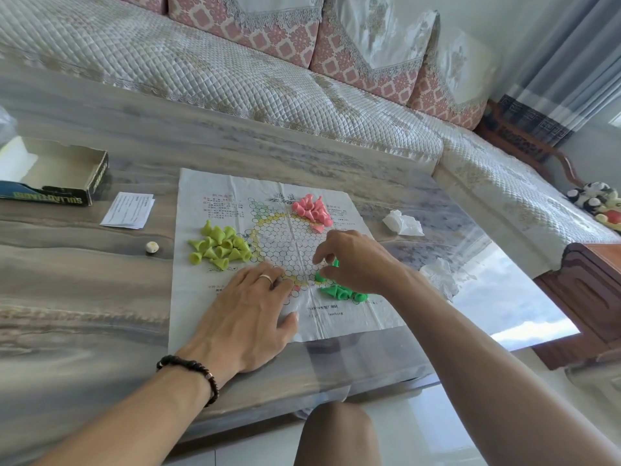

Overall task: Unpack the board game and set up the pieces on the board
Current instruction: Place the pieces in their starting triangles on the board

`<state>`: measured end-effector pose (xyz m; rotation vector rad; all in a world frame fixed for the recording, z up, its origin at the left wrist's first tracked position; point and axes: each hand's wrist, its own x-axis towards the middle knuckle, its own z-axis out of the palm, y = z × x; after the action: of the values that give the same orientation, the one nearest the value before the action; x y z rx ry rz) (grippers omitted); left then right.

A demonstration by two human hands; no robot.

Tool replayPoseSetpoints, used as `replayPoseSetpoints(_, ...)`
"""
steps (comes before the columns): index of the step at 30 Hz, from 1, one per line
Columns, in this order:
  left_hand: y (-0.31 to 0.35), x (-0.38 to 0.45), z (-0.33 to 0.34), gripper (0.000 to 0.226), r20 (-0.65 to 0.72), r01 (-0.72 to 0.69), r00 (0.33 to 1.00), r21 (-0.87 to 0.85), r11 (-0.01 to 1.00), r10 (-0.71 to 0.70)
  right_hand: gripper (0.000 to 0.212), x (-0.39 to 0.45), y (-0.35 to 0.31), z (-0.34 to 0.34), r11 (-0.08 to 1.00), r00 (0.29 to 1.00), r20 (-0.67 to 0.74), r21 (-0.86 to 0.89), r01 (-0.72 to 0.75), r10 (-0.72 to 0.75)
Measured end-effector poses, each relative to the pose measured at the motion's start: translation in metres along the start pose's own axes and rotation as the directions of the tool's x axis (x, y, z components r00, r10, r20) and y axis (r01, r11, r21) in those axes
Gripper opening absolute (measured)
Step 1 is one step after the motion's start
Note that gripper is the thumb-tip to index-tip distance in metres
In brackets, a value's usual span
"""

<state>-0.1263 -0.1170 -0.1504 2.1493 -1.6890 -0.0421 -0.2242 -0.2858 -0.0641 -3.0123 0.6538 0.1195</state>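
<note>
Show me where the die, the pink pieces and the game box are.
die [152,247], head view, middle of its top face.
pink pieces [312,211], head view, centre of the heap.
game box [97,174], head view, its dark right side wall.

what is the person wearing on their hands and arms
The left hand has a plain silver-coloured ring on one finger, and its wrist carries a bracelet of dark round beads with one small metal-looking bead. The right hand shows no jewellery. Both forearms are bare, with no sleeves in view.
</note>
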Motion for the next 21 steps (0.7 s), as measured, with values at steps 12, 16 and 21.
replayPoseSetpoints(12,0.003,0.000,-0.003,0.063,-0.001,-0.001,1.000,-0.017,1.000,0.001,0.016,-0.031,0.000,0.013,0.999,0.999,0.031,-0.045,0.015,-0.014)
replayPoseSetpoints(16,0.003,0.000,-0.003,0.067,0.003,0.002,1.000,-0.016,1.000,-0.002,0.014,-0.034,-0.001,0.017,0.998,1.000,0.020,-0.066,0.012,-0.010)
replayPoseSetpoints(21,0.004,0.000,-0.004,0.063,0.007,0.012,1.000,-0.012,1.000,-0.011,0.015,-0.036,0.001,0.019,0.997,0.999,0.018,-0.075,0.031,-0.030)
